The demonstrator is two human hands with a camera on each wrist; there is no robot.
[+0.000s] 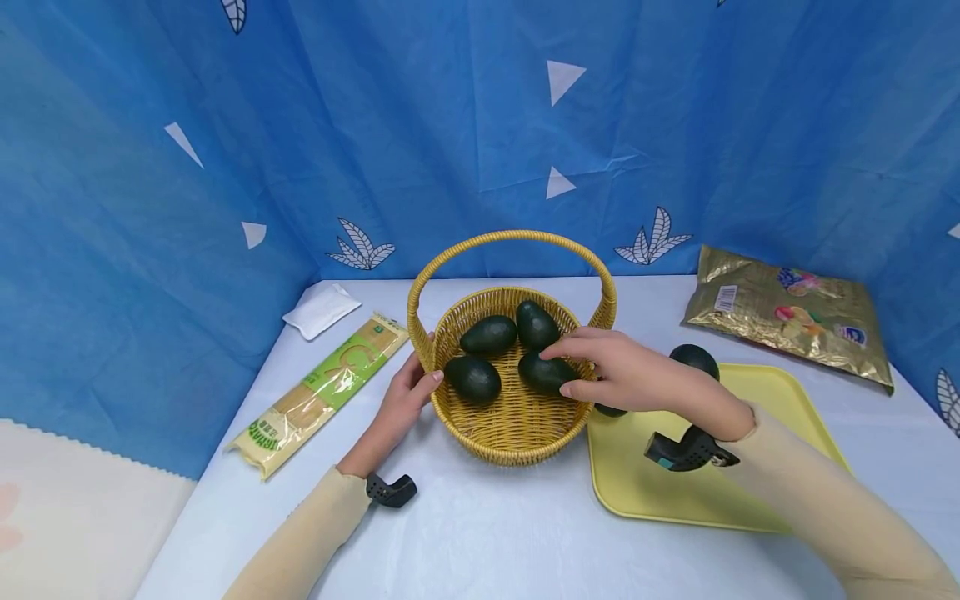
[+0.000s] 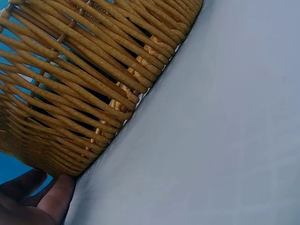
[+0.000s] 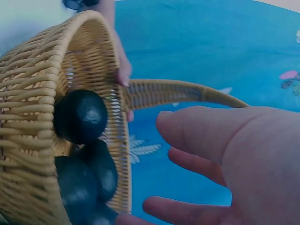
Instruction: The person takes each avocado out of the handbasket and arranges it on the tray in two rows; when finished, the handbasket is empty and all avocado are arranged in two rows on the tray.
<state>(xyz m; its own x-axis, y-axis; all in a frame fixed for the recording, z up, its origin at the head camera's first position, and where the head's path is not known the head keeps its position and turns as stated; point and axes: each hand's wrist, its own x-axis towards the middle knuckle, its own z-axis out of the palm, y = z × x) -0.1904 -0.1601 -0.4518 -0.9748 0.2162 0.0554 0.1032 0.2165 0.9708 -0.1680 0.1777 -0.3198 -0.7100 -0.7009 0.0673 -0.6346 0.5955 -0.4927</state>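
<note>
The fingers [image 1: 573,346] of the right hand [image 1: 618,371] are spread and loosely bent, released and gripping nothing; they hover over the right side of a yellow wicker basket [image 1: 517,454], close above a dark green avocado [image 1: 546,375]. From the right wrist, thumb and fingers stand apart, with the avocados off to one side. The fingers of the left hand [image 1: 401,406] grasp the basket's left side near the foot of its arched handle [image 1: 513,237], thumb at the rim.

Four avocados lie inside the basket: the one by the right hand, one at the upper right [image 1: 537,324], one at the upper left [image 1: 489,335] and one at the lower left [image 1: 472,380]. Two more dark fruits show outside: one [image 1: 694,359] behind the right wrist by the yellow tray [image 1: 630,479], and another [image 1: 611,411], mostly hidden, between the basket and that hand.

Farther out on the white surface [image 1: 495,533], a noodle packet [image 1: 322,392] and a small white packet [image 1: 322,310] lie left of the basket; a gold bag [image 1: 787,313] lies beyond the tray. Blue curtains [image 1: 420,125] rise behind.
</note>
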